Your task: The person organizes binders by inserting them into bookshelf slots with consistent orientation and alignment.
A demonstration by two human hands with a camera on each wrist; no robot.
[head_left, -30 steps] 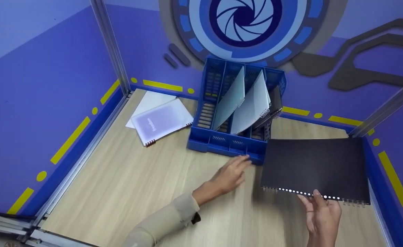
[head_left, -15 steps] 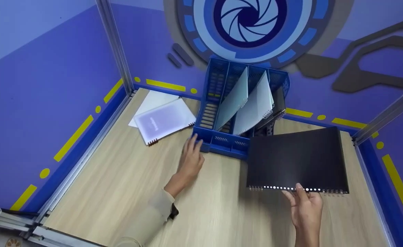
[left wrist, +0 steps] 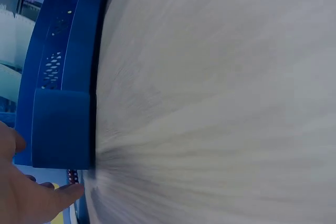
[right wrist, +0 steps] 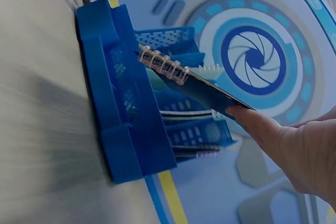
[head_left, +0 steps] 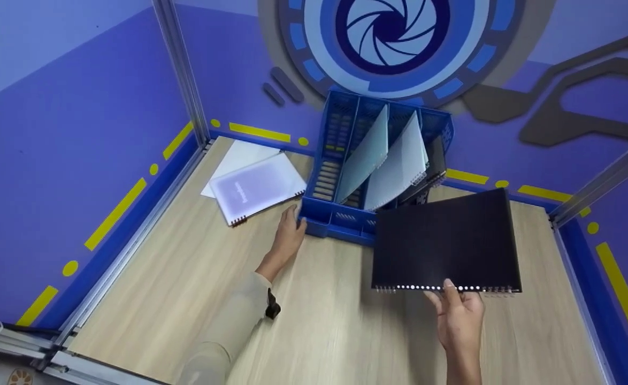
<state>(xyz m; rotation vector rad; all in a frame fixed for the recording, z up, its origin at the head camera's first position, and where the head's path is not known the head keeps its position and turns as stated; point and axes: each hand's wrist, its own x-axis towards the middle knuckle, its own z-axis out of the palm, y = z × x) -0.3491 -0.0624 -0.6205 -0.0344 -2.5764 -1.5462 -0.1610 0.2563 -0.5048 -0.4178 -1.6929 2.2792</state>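
Observation:
In the head view my right hand (head_left: 459, 321) pinches a black spiral notebook (head_left: 445, 243) at its ring-bound edge, thumb on top. The notebook is raised in front of a blue desk file organizer (head_left: 335, 227) and overlaps its front right corner. The right wrist view catches the notebook's clear coil (right wrist: 165, 66) from the side, tilted before the slots. At the organizer's front left corner is my left hand (head_left: 286, 238), its fingers extended along that side. The left wrist view has thumb and fingers (left wrist: 65, 195) right at the blue corner.
Pale green (head_left: 365, 155) and white notebooks (head_left: 397, 166) lean in the organizer's middle slots, with dark ones (head_left: 436, 160) at right. A purple-white notebook (head_left: 258, 187) lies over a white one (head_left: 228, 160) left of it. Printed walls and metal posts enclose the wooden table (head_left: 324, 310).
My left hand has moved left along the organizer's front to its left corner. My right hand has brought the black notebook leftward and slightly up, toward the organizer.

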